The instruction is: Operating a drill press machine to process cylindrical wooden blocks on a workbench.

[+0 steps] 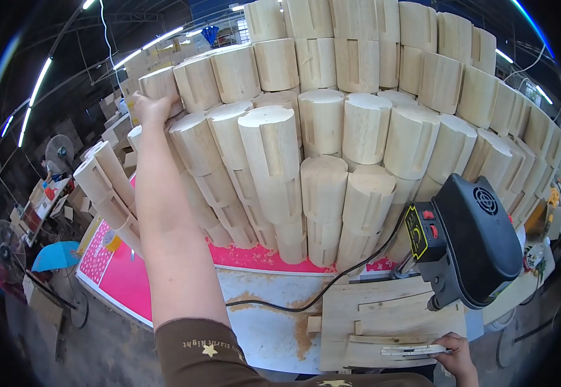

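My left arm stretches far forward to the left end of the stack. There my left hand (153, 108) is closed on a round wooden block (161, 85) in an upper row, with some fingers hidden behind it. At the lower right, my right hand (459, 358) grips one end of a slim pale slotted piece (413, 350), whose exact kind I cannot make out. It lies over a wooden board (390, 303) with strips on it. Above that hand stands a black drill press (474, 242) with red switches.
Grooved wooden blocks (271, 145) rise in tall stacks across the pink-and-white tabletop (125, 277). A black cable (332, 284) curves from the machine over the table. Sawdust (303, 335) lies near the board. A fan (60, 151) and a blue umbrella (58, 256) stand at the left.
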### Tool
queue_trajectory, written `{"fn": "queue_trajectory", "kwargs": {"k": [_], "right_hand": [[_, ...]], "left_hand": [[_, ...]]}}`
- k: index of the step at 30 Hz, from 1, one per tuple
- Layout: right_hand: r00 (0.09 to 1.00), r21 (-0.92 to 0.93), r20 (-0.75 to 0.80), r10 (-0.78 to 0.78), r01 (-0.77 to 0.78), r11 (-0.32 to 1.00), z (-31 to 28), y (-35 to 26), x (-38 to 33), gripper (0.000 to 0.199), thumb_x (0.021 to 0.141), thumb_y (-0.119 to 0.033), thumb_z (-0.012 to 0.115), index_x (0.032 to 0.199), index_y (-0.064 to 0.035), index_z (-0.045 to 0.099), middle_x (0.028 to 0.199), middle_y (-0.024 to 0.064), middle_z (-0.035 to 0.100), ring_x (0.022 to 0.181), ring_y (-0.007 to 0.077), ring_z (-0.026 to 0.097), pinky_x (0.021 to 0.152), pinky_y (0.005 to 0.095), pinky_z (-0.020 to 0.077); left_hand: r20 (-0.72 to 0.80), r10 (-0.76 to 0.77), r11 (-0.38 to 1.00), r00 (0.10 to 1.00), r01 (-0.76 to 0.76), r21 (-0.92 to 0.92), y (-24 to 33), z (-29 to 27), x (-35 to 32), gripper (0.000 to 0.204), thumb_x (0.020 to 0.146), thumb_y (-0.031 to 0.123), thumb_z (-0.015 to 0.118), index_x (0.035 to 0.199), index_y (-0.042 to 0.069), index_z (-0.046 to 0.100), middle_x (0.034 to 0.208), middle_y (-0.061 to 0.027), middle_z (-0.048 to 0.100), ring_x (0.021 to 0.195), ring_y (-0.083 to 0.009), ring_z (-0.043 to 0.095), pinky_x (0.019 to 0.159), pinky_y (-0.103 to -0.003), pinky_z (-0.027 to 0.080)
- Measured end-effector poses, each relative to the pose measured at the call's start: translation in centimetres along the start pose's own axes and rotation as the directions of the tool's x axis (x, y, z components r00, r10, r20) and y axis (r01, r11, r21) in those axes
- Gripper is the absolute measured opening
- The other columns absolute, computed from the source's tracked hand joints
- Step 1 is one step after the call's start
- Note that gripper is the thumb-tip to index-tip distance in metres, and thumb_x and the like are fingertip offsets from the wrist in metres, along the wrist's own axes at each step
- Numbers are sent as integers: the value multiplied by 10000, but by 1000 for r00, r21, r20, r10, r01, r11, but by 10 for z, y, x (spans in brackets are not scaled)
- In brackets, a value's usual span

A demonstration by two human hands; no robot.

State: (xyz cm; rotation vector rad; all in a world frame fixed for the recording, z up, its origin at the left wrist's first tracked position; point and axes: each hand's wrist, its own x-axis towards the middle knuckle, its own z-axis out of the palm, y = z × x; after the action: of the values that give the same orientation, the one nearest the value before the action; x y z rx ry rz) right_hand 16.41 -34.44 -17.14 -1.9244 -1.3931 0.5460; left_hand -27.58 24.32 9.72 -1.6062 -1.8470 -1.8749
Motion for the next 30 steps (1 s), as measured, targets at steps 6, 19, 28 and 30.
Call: {"fn": "queue_trajectory", "kwargs": {"k": [6,19,28,30], "right_hand": [[1000,20,14,17,-17,1000,-2,-5,0,271,556,-21,777,812,-70,704,752,85,640,720,211,630,640,308,490],[986,210,-66,-152,162,964,-50,38,-14,255,603,-9,727,853,-28,681,733,69,587,697,207,564,625,306,441],[945,49,149,-292,288,956,-42,70,45,339,679,-121,750,990,-23,660,893,125,639,841,250,592,750,322,458],[954,64,193,-228,220,973,-44,58,54,313,706,-102,734,1000,-23,661,876,93,629,817,196,572,742,286,440]], "left_hand": [[-301,25,808,953,-197,-556,11,-44,-11,872,541,111,814,1253,-16,327,1167,-167,505,1056,-237,542,869,-335,490],[328,267,797,906,-17,-604,81,-213,-282,957,529,180,851,1311,26,321,1254,-130,455,1137,-235,491,921,-358,446],[893,367,857,262,-468,-215,99,-197,-476,712,493,214,735,1160,125,503,1019,-124,566,942,-338,554,771,-413,490],[884,396,796,248,-572,-196,93,-186,-494,726,467,213,726,1156,113,517,1001,-110,571,934,-331,551,765,-399,487]]}}
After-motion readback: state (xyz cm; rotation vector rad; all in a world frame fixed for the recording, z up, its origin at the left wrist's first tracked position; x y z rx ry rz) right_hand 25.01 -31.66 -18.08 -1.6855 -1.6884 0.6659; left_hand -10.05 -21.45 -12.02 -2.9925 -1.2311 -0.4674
